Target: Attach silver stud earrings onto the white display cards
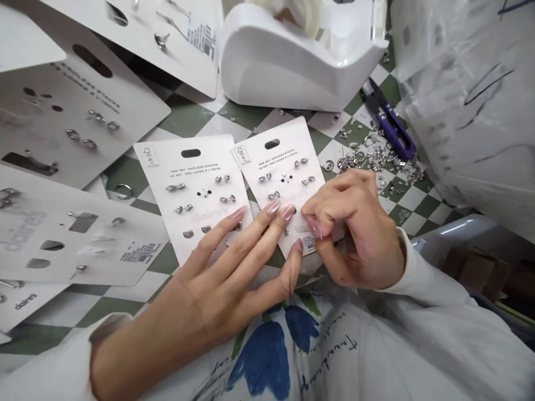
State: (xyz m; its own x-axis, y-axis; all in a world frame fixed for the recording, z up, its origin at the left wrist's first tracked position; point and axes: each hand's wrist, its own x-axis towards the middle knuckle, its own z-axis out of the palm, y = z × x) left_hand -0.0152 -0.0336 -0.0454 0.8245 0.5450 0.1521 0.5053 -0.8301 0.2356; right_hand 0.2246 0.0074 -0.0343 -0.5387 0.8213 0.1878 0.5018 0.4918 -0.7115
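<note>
Two white earring cards lie side by side on the checkered table, the left card (pixel 188 161) and the right card (pixel 288 145), each with small silver pieces fixed to it. My left hand (pixel 234 267) spreads its fingers across the lower parts of both cards, fingertips on the right card. My right hand (pixel 359 228) is closed in a pinch at the right card's lower right edge; whatever is between its fingertips is too small or hidden to name. Loose silver pieces (pixel 368 153) lie in a pile just beyond my right hand.
A white tape dispenser (pixel 284 72) stands at the back. Purple-handled snips (pixel 390 125) lie by the pile. More earring cards (pixel 137 100) overlap on the left. Clear plastic bags (pixel 468 83) rise at the right, above a grey bin (pixel 451 234). A ring (pixel 124 191) lies near the left cards.
</note>
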